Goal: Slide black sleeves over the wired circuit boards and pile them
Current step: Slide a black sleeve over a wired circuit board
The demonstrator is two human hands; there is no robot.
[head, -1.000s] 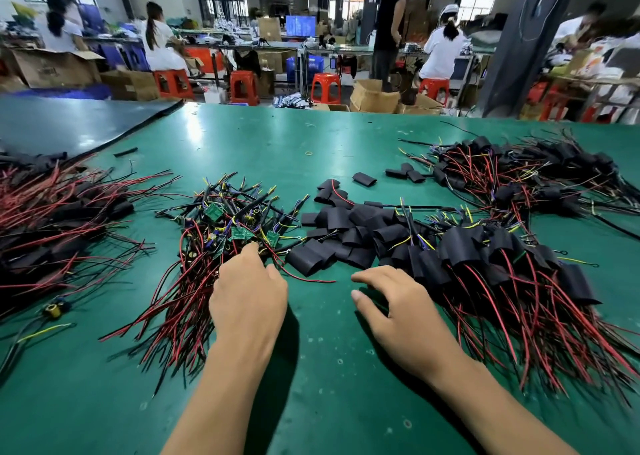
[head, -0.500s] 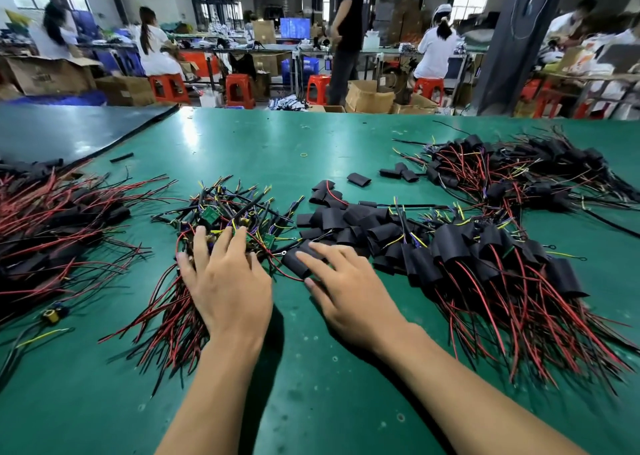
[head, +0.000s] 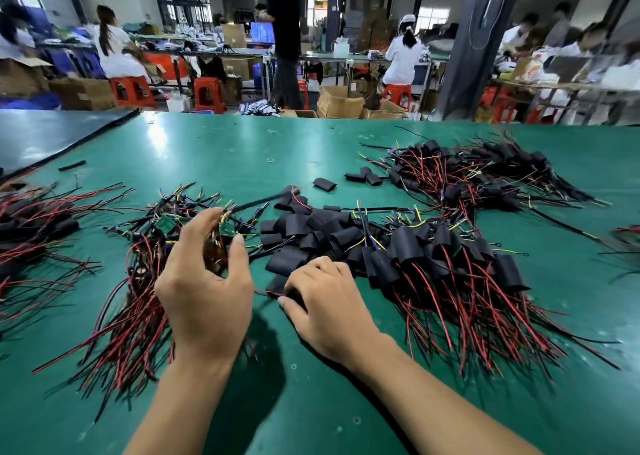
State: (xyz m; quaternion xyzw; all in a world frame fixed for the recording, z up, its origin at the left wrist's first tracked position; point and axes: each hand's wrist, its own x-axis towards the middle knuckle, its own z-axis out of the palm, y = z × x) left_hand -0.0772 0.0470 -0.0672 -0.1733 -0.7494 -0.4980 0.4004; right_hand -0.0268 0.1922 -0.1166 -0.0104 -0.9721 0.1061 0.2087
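Observation:
My left hand [head: 204, 281] is raised over the heap of bare wired circuit boards [head: 156, 233] and grips one green board [head: 227, 229] between thumb and fingers, its wires trailing. My right hand [head: 322, 298] lies on the green table with fingers curled round a black sleeve [head: 277, 285] at the near edge of the loose sleeve heap [head: 304, 229]. A red wire runs under its thumb. To the right lies a pile of sleeved boards [head: 450, 267] with red and black wires fanning toward me.
A second sleeved pile [head: 478, 174] sits at the back right and another wire bundle [head: 31, 226] at the far left. A few stray sleeves [head: 363, 177] lie mid-table. A dark mat [head: 45, 136] covers the back left. Seated workers, stools and boxes stand beyond the table edge.
My left hand has lifted off the heap with one board pinched in it. My right hand has drawn a black sleeve back toward me, curling its fingers over it.

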